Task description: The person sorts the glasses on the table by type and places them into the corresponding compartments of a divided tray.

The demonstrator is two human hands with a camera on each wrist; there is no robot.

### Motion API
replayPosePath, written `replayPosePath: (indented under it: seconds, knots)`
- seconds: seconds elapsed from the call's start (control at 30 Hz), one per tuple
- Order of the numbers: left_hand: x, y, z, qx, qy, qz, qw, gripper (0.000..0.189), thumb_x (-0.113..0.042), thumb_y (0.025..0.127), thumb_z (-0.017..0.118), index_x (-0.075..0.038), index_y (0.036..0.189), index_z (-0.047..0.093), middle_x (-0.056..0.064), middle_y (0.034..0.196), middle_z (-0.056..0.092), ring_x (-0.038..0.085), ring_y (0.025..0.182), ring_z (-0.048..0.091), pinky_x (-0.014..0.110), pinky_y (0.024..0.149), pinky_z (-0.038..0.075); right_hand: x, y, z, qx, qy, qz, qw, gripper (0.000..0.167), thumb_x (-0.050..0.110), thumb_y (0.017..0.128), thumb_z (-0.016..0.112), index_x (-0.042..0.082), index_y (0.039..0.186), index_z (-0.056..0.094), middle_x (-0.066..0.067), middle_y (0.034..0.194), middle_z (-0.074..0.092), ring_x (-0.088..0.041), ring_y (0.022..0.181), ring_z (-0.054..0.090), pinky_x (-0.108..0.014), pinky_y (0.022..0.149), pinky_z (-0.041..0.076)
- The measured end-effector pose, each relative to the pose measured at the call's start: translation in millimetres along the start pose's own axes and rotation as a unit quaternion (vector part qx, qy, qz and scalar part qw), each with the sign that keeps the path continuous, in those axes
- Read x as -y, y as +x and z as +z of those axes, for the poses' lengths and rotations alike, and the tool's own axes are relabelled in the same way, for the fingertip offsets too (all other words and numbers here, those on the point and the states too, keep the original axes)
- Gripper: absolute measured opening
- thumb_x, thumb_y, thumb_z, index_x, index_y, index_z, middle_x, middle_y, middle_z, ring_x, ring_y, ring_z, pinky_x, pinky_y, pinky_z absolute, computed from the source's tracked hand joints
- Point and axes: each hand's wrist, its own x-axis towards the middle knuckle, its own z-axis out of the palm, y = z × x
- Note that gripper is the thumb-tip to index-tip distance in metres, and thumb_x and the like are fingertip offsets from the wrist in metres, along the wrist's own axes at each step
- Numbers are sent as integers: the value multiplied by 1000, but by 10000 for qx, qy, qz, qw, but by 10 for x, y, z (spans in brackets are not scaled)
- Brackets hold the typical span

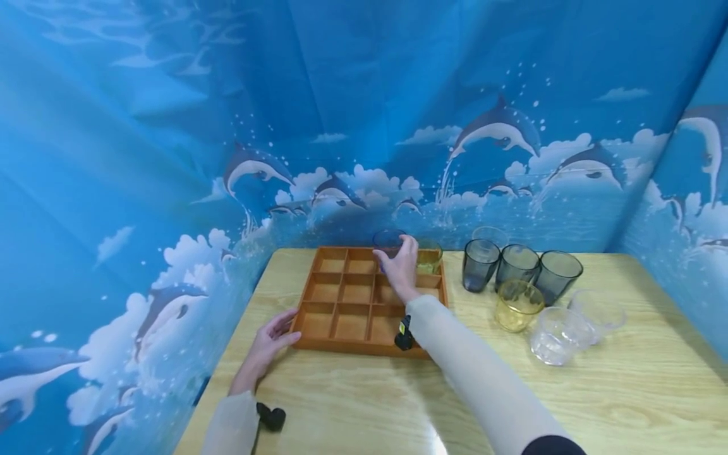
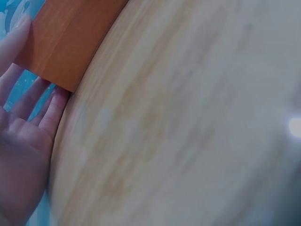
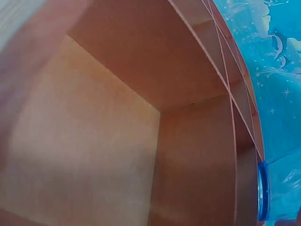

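A brown wooden compartment tray (image 1: pixel 341 346) lies on the table. At its front left corner my left hand (image 1: pixel 272 341) holds the tray, the thumb at the rim and the fingers against the side; the left wrist view shows this hand (image 2: pixel 28 127) at the tray's end (image 2: pixel 70 42). My right hand (image 1: pixel 400 268) reaches over the tray and grips a clear blue-tinted glass (image 1: pixel 388 239) at the back row, its lower part hidden by the hand. The right wrist view shows that blue glass (image 3: pixel 282 188) beyond the dividers. A yellow-green glass (image 1: pixel 429 258) stands in the back right compartment.
Right of the tray stand dark grey glasses (image 1: pixel 480 265), a yellow glass (image 1: pixel 519 306) and clear glasses (image 1: pixel 554 338), grouped closely. Another clear rim (image 1: pixel 490 235) shows behind the grey ones. A blue dolphin-print curtain (image 1: pixel 364 126) hangs along the table's back and sides.
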Motion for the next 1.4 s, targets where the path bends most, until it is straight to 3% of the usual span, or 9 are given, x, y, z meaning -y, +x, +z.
replayPosePath:
  seconds: [0.13, 0.4, 0.6, 0.73, 0.93, 1.17, 1.4]
  knots:
    - [7, -7, -16, -83, -5, 7, 10000, 59, -15, 84, 70, -3, 136, 44, 15, 139, 43, 28, 125, 39, 15, 92, 38, 17, 22, 43, 18, -99, 83, 9999, 66, 36, 80, 73, 2, 126, 40, -14, 134, 34, -28, 114, 43, -43, 93, 41]
    - [-93, 27, 36, 150, -233, 88, 9996, 59, -7, 85, 67, 2, 137, 41, 18, 140, 41, 31, 126, 36, 15, 93, 38, 18, 69, 11, -111, -373, 76, 9992, 60, 37, 80, 72, 3, 119, 42, -13, 128, 38, -26, 102, 47, -41, 85, 45]
    - [-275, -13, 99, 156, -199, 37, 9997, 61, -8, 85, 67, 5, 137, 39, 19, 140, 40, 29, 125, 37, 17, 94, 38, -8, 53, -25, 42, -793, 68, 9968, 55, 38, 80, 72, 6, 114, 43, -12, 121, 41, -25, 87, 49, -40, 71, 46]
    - [-291, -35, 111, 137, -185, -2, 9997, 61, -8, 85, 67, 5, 137, 39, 18, 140, 41, 29, 125, 37, 17, 94, 38, -33, 30, -36, 153, -1127, 38, 9935, 53, 39, 80, 72, 5, 112, 46, -10, 116, 45, -24, 82, 49, -38, 62, 45]
    - [-272, -53, 102, 108, -241, 63, 9996, 60, -7, 85, 67, 6, 136, 40, 20, 138, 42, 25, 122, 41, 16, 92, 39, -19, 3, -75, 245, -1318, 5, 9910, 44, 37, 82, 70, 5, 107, 53, -8, 122, 45, -23, 84, 51, -37, 59, 44]
    - [-259, -70, 76, 25, -174, -76, 9998, 59, -8, 84, 68, 5, 136, 41, 20, 138, 43, 22, 120, 44, 17, 92, 39, 32, -36, -125, 336, -1432, -32, 9891, 35, 33, 84, 69, 5, 102, 57, -9, 120, 47, -26, 85, 53, -39, 62, 46]
    - [-39, 1, 5, 2, -210, -113, 9997, 58, -10, 85, 68, -1, 136, 43, 16, 139, 43, 26, 123, 40, 15, 91, 39, 47, -109, -189, 282, -1482, -147, 9884, 30, 31, 85, 69, 6, 99, 59, -11, 117, 50, -25, 83, 54, -39, 62, 47]
